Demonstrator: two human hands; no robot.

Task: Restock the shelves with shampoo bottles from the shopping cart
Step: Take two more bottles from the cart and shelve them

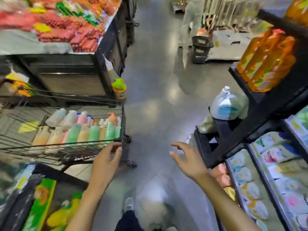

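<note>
A black wire shopping cart (70,145) stands at the left, loaded with several shampoo bottles (83,130) in green, peach, pink and white, lying in rows. My left hand (106,160) reaches to the cart's near right corner, with its fingertips at the rim. Whether it grips the wire is unclear. My right hand (188,160) hovers over the aisle floor with fingers spread and nothing in it. To its right rise the black shelves (260,104), which carry orange bottles (265,64) up high and packaged goods (270,164) lower down.
A white jug (224,104) stands on a low black stand by the shelves. A display of red and orange packets (58,27) fills the upper left. Down the aisle a person (191,19) stands beside a black basket (200,49). Grey floor runs between cart and shelves.
</note>
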